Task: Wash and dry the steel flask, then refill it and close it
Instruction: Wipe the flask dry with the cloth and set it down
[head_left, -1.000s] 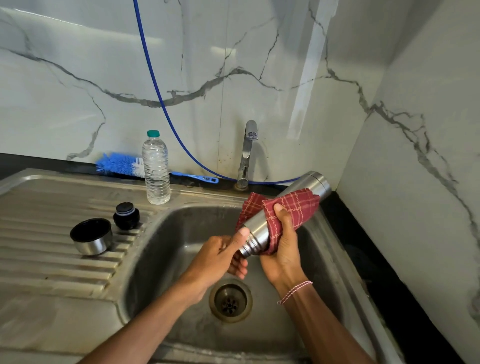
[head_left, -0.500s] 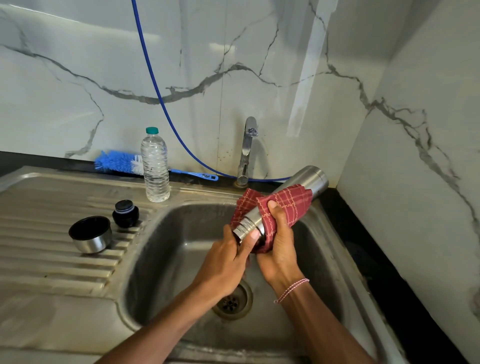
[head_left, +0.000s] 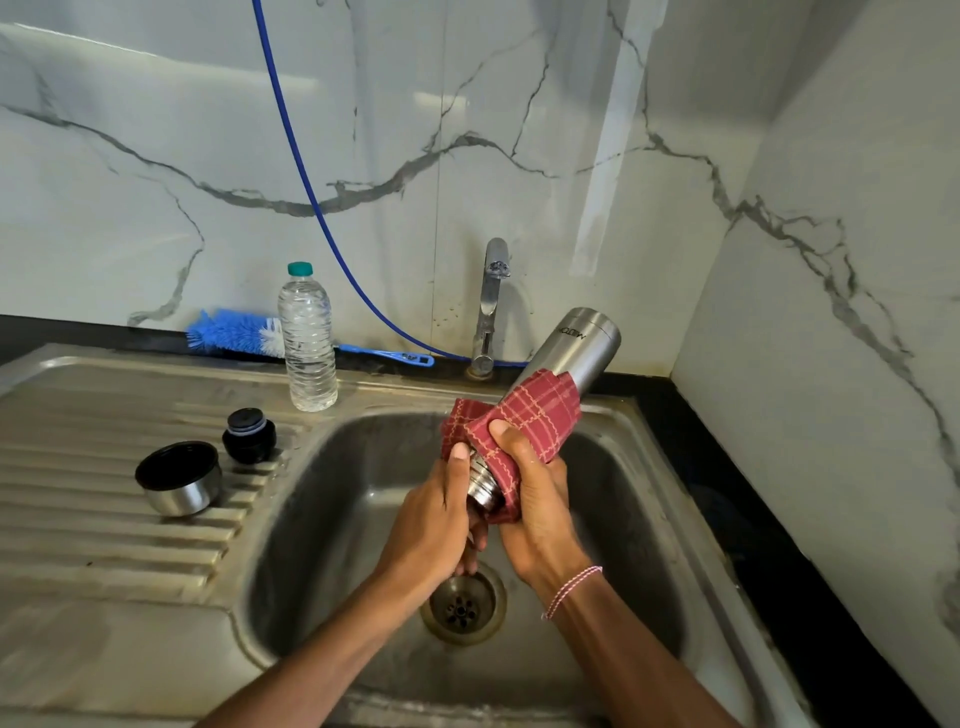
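Cylindrical brushed-steel flask hangs tilted over the steel sink basin, mouth end low, base toward the back right corner. Right hand grips a red checked cloth wrapped round its body; left hand curls round the threaded neck. Steel cup lid and black stopper sit on the drainboard, near its basin edge.

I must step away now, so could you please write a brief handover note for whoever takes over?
Left hand grips the steel flask at its open neck. Right hand holds the red checked cloth wrapped round the flask, which is tilted over the sink.
Steel cup and black stopper sit on the drainboard; the capped water bottle stands behind them.
Done: washing, apparently; drying is under way.
Left: finish drying, refill, fit stopper and cup.
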